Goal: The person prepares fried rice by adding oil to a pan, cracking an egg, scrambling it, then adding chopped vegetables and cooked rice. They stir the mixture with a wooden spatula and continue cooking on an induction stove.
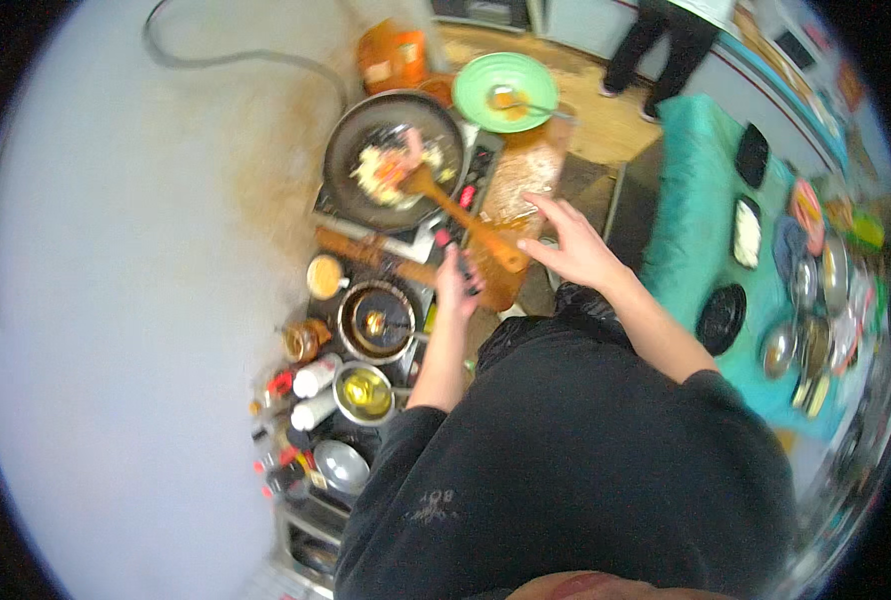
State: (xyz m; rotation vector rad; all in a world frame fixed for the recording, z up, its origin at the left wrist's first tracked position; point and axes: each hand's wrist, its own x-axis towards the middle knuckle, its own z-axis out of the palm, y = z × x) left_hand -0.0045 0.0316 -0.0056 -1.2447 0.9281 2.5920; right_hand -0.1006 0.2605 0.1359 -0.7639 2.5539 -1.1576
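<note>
My left hand (pixel 459 283) grips the black handle (pixel 462 259) of a dark frying pan (pixel 340 169) on a portable cooktop (pixel 483 161). In the pan lies pale yellow and orange food (pixel 378 176) with pink strips, slightly blurred. A wooden spatula (pixel 464 217) rests with its blade in the food; its handle slants out over the pan's rim towards me. My right hand (pixel 577 244) is beside the spatula's handle end, fingers apart and holding nothing. Whether its thumb touches the handle I cannot tell.
A green bowl (pixel 475 105) with egg-coloured residue and a utensil stands beyond the cooktop. Left of me are a second pan (pixel 348 322), a saucepan of yellow liquid (pixel 367 394) and white bottles (pixel 316 375). Right stands a teal-covered table (pixel 685 217) with black trays; a person (pixel 663 49) stands farther off.
</note>
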